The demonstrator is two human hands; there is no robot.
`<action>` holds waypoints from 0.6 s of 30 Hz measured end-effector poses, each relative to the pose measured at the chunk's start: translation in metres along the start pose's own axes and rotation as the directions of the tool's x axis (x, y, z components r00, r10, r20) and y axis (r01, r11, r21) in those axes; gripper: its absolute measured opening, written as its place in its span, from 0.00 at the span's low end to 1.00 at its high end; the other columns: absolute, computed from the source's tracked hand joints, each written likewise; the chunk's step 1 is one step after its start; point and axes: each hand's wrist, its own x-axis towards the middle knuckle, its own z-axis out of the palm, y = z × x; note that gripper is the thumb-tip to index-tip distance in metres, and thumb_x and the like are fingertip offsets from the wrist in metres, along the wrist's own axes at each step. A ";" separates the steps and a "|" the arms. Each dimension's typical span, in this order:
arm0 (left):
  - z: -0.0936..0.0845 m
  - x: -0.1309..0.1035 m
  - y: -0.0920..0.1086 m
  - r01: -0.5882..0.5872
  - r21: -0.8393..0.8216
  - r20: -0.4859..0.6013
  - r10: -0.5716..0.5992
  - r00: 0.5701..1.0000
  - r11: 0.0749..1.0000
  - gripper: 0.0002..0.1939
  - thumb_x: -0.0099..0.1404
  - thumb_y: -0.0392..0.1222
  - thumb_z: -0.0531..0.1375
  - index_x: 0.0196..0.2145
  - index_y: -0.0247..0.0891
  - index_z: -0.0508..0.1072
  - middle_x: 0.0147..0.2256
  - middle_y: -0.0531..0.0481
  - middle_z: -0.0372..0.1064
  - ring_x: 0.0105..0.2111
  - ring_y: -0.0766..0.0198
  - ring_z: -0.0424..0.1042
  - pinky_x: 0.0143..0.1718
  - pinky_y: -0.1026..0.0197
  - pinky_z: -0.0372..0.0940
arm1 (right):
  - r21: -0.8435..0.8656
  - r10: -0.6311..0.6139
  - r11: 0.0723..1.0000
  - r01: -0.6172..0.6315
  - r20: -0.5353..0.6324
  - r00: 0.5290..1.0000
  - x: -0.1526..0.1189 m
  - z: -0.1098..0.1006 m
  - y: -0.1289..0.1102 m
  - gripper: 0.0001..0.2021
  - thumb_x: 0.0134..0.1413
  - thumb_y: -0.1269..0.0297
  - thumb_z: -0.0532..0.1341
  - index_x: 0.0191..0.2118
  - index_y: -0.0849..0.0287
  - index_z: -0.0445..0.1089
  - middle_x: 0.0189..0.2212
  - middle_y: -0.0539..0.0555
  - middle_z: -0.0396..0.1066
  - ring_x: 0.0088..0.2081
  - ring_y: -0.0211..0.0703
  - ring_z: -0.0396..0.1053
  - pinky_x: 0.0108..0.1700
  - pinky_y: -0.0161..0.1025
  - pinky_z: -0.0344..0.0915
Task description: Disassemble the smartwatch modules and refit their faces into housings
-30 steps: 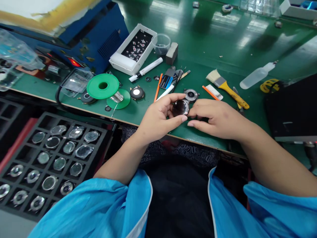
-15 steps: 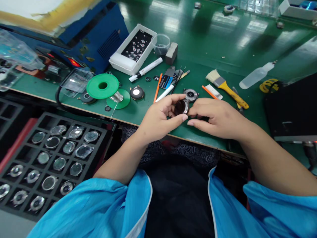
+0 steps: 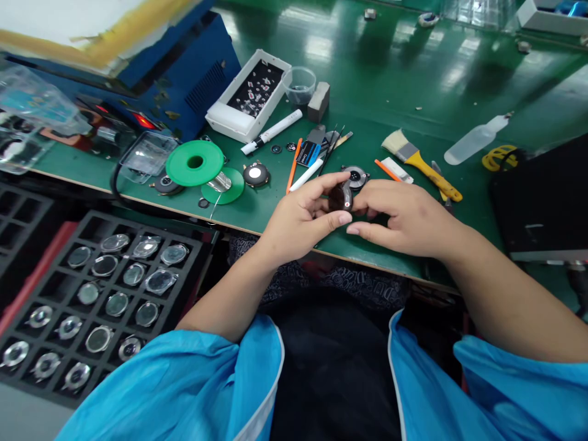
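My left hand (image 3: 305, 217) is closed on a round, dark watch case (image 3: 342, 197), holding it tilted on edge between thumb and fingers above the bench's front edge. At the right side of that case, my right hand (image 3: 399, 214) has its bent fingers against the rim. Its thumb sits a little lower, and some fingertips are hidden. Just behind the hands lies a round watch back (image 3: 356, 177) with a dark centre. Left of my left hand are a white stick (image 3: 306, 176), an orange stick (image 3: 294, 165) and a black watch part with a white disc (image 3: 256, 174).
A green solder spool (image 3: 195, 164) stands at the left. Behind it are a white tray of small parts (image 3: 248, 125), a clear cup (image 3: 298, 92) and a grey block (image 3: 318, 102). A brush (image 3: 420, 162) and a bottle (image 3: 478, 141) lie right. Below left, a foam tray (image 3: 59, 286) holds several watches.
The watch case has turned more edge-on in my hands. My view has shifted slightly, so the bench and foam tray sit a little further right and lower at the left.
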 end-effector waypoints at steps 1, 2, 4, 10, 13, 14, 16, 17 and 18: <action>0.000 0.000 0.000 0.017 -0.017 -0.006 -0.017 1.000 1.000 0.34 0.70 0.50 0.84 0.69 0.46 0.84 0.59 0.44 0.87 0.48 0.57 0.89 0.53 0.56 0.85 | -0.003 0.010 1.000 -0.010 0.001 1.000 0.000 0.000 0.000 0.13 0.80 0.53 0.72 0.45 0.55 0.76 0.36 0.50 0.77 0.35 0.43 0.69 0.41 0.42 0.64; 0.001 0.000 0.000 0.034 -0.031 -0.016 -0.034 0.999 0.999 0.35 0.68 0.49 0.86 0.68 0.45 0.85 0.58 0.45 0.87 0.47 0.58 0.88 0.52 0.57 0.85 | -0.003 0.024 1.000 -0.024 0.005 1.000 0.001 0.001 -0.001 0.14 0.79 0.52 0.72 0.44 0.55 0.75 0.35 0.50 0.76 0.35 0.43 0.69 0.41 0.42 0.63; 0.002 0.001 0.000 0.054 -0.038 -0.043 -0.056 0.998 0.998 0.36 0.63 0.50 0.88 0.65 0.44 0.85 0.55 0.45 0.86 0.44 0.60 0.87 0.47 0.60 0.83 | 0.002 0.055 0.998 -0.056 0.014 0.998 0.002 0.002 -0.002 0.16 0.79 0.50 0.73 0.42 0.54 0.73 0.34 0.50 0.75 0.35 0.44 0.69 0.41 0.42 0.62; 0.003 -0.001 0.004 0.059 0.031 -0.065 -0.057 0.996 0.998 0.31 0.67 0.58 0.86 0.58 0.42 0.82 0.48 0.46 0.85 0.40 0.62 0.83 0.41 0.61 0.82 | -0.050 0.076 0.996 -0.076 -0.019 0.997 0.003 0.005 -0.004 0.14 0.80 0.54 0.67 0.39 0.54 0.71 0.34 0.52 0.73 0.35 0.45 0.67 0.41 0.44 0.61; 0.004 -0.003 0.008 0.087 0.115 -0.075 -0.078 0.994 0.990 0.24 0.73 0.57 0.82 0.55 0.42 0.83 0.45 0.47 0.86 0.38 0.62 0.82 0.40 0.61 0.83 | -0.111 0.097 0.989 -0.100 -0.035 0.995 0.002 0.004 -0.002 0.10 0.80 0.57 0.64 0.42 0.54 0.76 0.37 0.55 0.77 0.39 0.49 0.72 0.44 0.47 0.64; 0.006 -0.004 0.009 0.083 0.140 -0.084 -0.072 0.994 0.987 0.21 0.75 0.55 0.80 0.55 0.41 0.83 0.45 0.47 0.86 0.38 0.63 0.82 0.40 0.61 0.83 | -0.127 0.104 0.986 -0.107 -0.034 0.994 0.001 0.004 -0.001 0.10 0.81 0.57 0.64 0.43 0.54 0.77 0.39 0.56 0.78 0.40 0.50 0.74 0.44 0.48 0.65; 0.008 -0.005 0.009 0.061 0.174 -0.109 -0.043 0.993 0.983 0.17 0.77 0.50 0.78 0.55 0.41 0.83 0.46 0.47 0.86 0.38 0.63 0.82 0.40 0.61 0.82 | -0.155 0.115 0.981 -0.118 -0.029 0.993 0.000 0.003 0.001 0.11 0.81 0.56 0.64 0.45 0.53 0.79 0.40 0.56 0.79 0.42 0.51 0.75 0.45 0.49 0.66; 0.010 -0.005 0.009 0.052 0.186 -0.125 -0.028 0.992 0.981 0.15 0.77 0.48 0.77 0.55 0.42 0.82 0.47 0.47 0.86 0.39 0.62 0.82 0.40 0.61 0.81 | -0.168 0.120 0.978 -0.123 -0.027 0.992 -0.001 0.002 0.002 0.11 0.81 0.55 0.64 0.45 0.53 0.80 0.41 0.56 0.79 0.43 0.52 0.76 0.46 0.50 0.67; 0.011 -0.006 0.008 0.044 0.199 -0.139 -0.016 0.990 0.979 0.15 0.77 0.46 0.76 0.56 0.42 0.81 0.49 0.46 0.86 0.40 0.62 0.83 0.40 0.61 0.80 | -0.180 0.125 0.975 -0.128 -0.028 0.992 -0.001 0.002 0.003 0.11 0.81 0.55 0.64 0.46 0.52 0.80 0.41 0.57 0.80 0.44 0.53 0.77 0.46 0.50 0.67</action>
